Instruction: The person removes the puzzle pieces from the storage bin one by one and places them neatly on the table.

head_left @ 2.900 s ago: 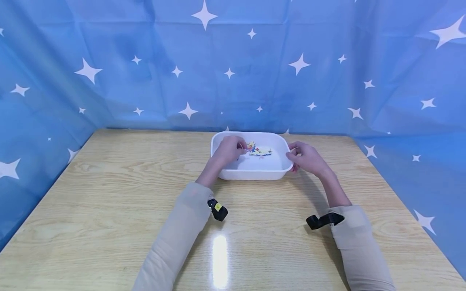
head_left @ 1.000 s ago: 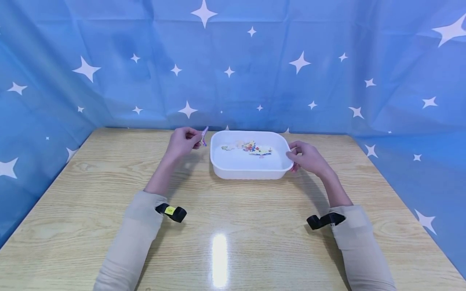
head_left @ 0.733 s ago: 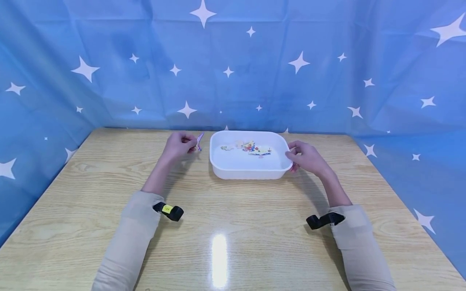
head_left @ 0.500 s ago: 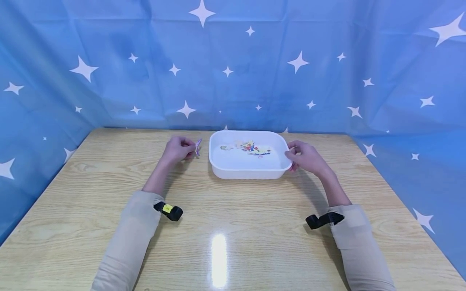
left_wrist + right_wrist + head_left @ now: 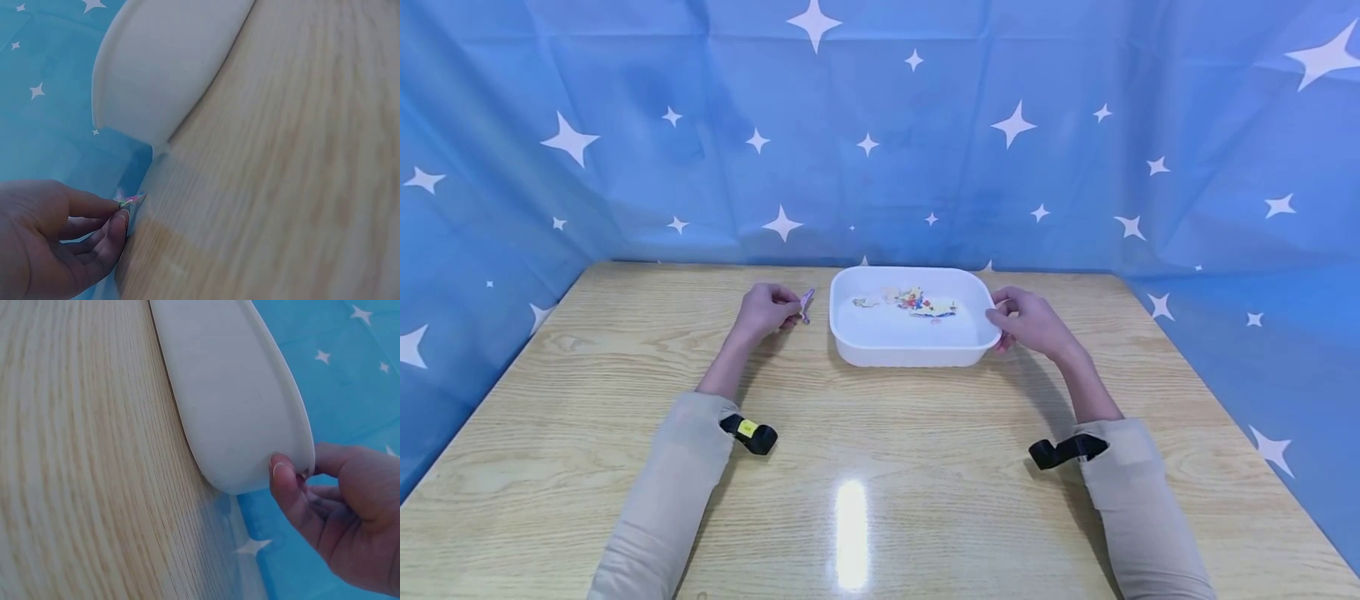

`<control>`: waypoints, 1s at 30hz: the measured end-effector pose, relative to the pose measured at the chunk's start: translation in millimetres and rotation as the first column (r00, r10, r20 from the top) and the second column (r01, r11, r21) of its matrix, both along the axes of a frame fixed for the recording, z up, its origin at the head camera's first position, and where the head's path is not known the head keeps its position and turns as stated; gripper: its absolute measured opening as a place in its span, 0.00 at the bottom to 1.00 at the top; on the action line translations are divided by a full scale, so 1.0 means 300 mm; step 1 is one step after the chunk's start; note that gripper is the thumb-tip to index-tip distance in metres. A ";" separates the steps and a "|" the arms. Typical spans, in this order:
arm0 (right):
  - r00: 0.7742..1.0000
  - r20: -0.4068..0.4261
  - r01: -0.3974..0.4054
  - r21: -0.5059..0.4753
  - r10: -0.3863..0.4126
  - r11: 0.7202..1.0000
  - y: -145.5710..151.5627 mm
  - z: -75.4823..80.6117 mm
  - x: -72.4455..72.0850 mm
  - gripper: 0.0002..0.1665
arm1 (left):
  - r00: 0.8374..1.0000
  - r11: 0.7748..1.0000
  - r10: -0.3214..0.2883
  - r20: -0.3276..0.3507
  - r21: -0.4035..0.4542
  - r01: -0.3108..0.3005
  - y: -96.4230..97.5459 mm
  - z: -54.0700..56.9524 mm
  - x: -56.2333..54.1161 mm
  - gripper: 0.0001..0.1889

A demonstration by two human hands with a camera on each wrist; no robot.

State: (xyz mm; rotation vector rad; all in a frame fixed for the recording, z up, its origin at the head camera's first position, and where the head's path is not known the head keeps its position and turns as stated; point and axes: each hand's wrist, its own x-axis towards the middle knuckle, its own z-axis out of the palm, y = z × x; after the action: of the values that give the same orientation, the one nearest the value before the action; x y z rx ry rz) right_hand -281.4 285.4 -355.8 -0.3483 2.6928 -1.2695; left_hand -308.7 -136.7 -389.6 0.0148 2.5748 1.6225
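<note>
At the table's far side stands a white plastic tray (image 5: 917,358) with small colourful flat shapes (image 5: 912,300) on its floor. I cannot tell whether they are loose pieces or a print. To the tray's left, my left hand (image 5: 766,311) pinches a small thin purple-and-pink piece (image 5: 807,306) between thumb and fingertips, low over the table. In the left wrist view the piece (image 5: 133,200) shows pink, green and blue, its kind unclear. My right hand (image 5: 1028,321) grips the tray's right rim; the right wrist view shows a fingertip (image 5: 282,467) pressed on its outer wall.
Both hands work over a light wood-grain table (image 5: 820,442). A blue curtain with white stars (image 5: 865,100) hangs behind it and along both sides. Black wrist cameras (image 5: 756,439) sit on the beige sleeves. A bright reflection lies on the front of the tabletop.
My left hand has come out of the tray with the thin piece, moved left, and lowered it towards the table beside the tray. My right hand has kept its hold on the rim.
</note>
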 end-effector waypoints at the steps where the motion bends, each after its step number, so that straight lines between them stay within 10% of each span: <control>1: 1.000 0.001 -0.001 -0.004 0.001 1.000 0.000 0.001 0.001 0.27 | 1.000 1.000 0.004 0.004 0.001 -0.004 0.000 -0.002 0.000 0.12; 14: 1.000 -0.005 -0.004 -0.002 0.004 1.000 -0.005 0.011 0.007 0.27 | 0.999 0.999 0.038 -0.037 0.017 -0.037 0.009 0.022 -0.006 0.13; 30: 1.000 0.006 0.004 -0.009 -0.004 1.000 -0.004 0.002 0.000 0.28 | 0.969 0.999 -0.008 -0.246 0.044 0.019 0.107 0.153 0.056 0.12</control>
State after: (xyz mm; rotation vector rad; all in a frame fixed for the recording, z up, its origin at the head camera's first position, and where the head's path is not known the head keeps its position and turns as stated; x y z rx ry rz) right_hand -281.3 284.1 -355.2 -0.3398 2.6855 -1.2819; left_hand -291.8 -104.5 -343.7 0.2526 2.7054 1.7773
